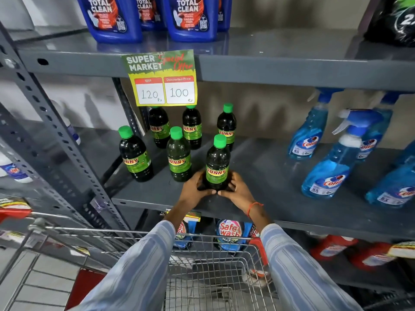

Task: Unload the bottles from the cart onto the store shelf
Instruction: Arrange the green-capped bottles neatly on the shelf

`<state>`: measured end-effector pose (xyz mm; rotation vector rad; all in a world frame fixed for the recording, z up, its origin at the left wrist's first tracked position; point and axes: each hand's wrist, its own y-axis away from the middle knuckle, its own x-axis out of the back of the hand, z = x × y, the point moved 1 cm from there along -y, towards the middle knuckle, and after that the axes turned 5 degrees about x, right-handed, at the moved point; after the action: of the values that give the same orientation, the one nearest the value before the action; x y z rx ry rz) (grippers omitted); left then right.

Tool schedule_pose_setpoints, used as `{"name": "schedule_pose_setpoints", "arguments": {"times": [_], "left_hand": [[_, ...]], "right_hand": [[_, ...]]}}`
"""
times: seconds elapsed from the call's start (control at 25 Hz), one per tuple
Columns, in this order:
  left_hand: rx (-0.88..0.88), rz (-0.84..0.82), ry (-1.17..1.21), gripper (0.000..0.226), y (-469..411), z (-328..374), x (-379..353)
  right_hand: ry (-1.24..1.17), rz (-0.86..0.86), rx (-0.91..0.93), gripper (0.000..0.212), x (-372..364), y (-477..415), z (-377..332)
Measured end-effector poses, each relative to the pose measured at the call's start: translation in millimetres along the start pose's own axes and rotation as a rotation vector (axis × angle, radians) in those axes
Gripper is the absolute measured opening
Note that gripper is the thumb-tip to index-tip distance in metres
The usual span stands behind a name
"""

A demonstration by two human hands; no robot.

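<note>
A dark bottle with a green cap and a green "SUNNY" label (217,163) stands upright near the front of the grey middle shelf (265,176). My left hand (195,190) and my right hand (238,191) wrap its base from both sides, fingertips nearly touching in front. Several more of the same bottles stand behind and to the left, the nearest (179,155) just left of the held one, another (135,154) farther left. The wire cart (202,263) is below my arms; its inside is mostly hidden by my sleeves.
A yellow-green price sign (162,78) hangs from the upper shelf edge above the bottles. Blue spray bottles (332,167) stand on the right of the same shelf. Blue cleaner jugs (190,17) sit on the shelf above. Detergent pouches (231,232) fill the shelf below.
</note>
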<state>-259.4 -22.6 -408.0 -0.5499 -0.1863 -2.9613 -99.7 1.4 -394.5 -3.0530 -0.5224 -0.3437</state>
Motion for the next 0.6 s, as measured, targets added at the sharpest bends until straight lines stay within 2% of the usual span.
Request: {"name": "schedule_pose_setpoints", "arguments": {"times": [0.08, 0.16, 0.24, 0.28, 0.36, 0.44, 0.52, 0.6], "left_hand": [[-0.001, 0.143, 0.011, 0.065, 19.5, -5.7, -3.0], [-0.006, 0.441, 0.052, 0.04, 47.1, -13.3, -0.4], [0.008, 0.663, 0.049, 0.036, 54.9, -24.5, 16.1], [0.017, 0.673, 0.028, 0.045, 49.7, -27.4, 26.6], [0.044, 0.508, 0.009, 0.079, 27.9, -30.7, 50.1], [0.077, 0.299, -0.036, 0.097, 5.3, -28.7, 65.1], [0.079, 0.209, -0.079, 0.094, -8.6, -28.0, 72.1], [0.068, 0.22, -0.033, 0.083, -12.3, -29.7, 75.3]], "right_hand": [[-0.153, 0.241, -0.016, 0.068, -9.0, 13.2, 7.2], [-0.223, 0.407, -0.049, 0.038, -29.5, 32.3, 18.0], [-0.143, 0.29, -0.027, 0.022, -61.5, 43.9, 12.9], [-0.06, 0.175, -0.009, 0.025, -76.6, 42.3, 9.9], [0.096, 0.002, 0.035, 0.046, -102.2, 24.0, 0.0], [0.178, -0.015, 0.04, 0.06, -115.2, 0.1, -13.5], [0.206, -0.003, 0.03, 0.061, -118.6, -19.8, -21.1], [0.196, 0.004, 0.01, 0.058, -116.3, -28.8, -21.3]]}}
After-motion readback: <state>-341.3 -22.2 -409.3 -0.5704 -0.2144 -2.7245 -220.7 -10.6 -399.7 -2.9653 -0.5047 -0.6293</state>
